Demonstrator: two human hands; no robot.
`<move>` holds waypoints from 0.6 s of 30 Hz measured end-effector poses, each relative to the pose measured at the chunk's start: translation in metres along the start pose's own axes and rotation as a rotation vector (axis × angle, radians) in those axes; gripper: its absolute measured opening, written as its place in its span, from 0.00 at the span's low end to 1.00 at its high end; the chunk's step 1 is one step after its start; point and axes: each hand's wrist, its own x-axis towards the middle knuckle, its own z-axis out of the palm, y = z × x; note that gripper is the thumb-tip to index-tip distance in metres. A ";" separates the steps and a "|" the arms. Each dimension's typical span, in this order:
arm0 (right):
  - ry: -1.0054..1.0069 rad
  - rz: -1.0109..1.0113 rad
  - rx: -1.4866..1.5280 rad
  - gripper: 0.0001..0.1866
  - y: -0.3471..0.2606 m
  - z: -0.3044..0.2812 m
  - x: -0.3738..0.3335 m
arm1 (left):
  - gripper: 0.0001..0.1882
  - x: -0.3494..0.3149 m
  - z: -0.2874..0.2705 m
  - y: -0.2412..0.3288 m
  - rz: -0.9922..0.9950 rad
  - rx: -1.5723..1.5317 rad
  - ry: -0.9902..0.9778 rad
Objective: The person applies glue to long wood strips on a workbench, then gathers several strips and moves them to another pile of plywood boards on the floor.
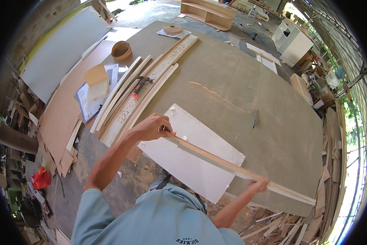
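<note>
A long, narrow wooden strip point(216, 156) lies slantwise over a white sheet point(191, 171) and the greenish-grey worktable point(232, 65). My left hand point(154, 127) is closed at the strip's left end. A small reddish tip shows at its fingers, too small to name. Near the other end, my right hand point(260, 185) grips the strip, its fingers partly hidden and a little blurred. Left of centre, a black-and-red claw hammer point(142, 85) rests on a board with many small holes point(167, 62), among several long wooden strips point(119, 94).
A brown tape roll point(121, 50), a clipboard with papers point(87, 102) and another roll point(172, 29) lie toward the left and far side. A thin dark tool point(255, 119) lies on the right. Wood offcuts point(273, 228) pile up at lower right. A wooden shelf unit point(208, 14) stands beyond.
</note>
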 end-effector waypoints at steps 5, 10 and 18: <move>0.021 0.037 -0.067 0.29 0.015 -0.013 0.016 | 0.08 0.006 0.016 -0.016 0.098 0.106 -0.040; 0.015 0.046 -0.127 0.28 0.011 -0.014 -0.007 | 0.08 0.002 0.030 -0.045 0.043 0.271 -0.104; -0.017 0.065 -0.143 0.28 0.008 -0.038 0.018 | 0.11 -0.027 0.014 -0.030 -0.151 -0.694 -0.087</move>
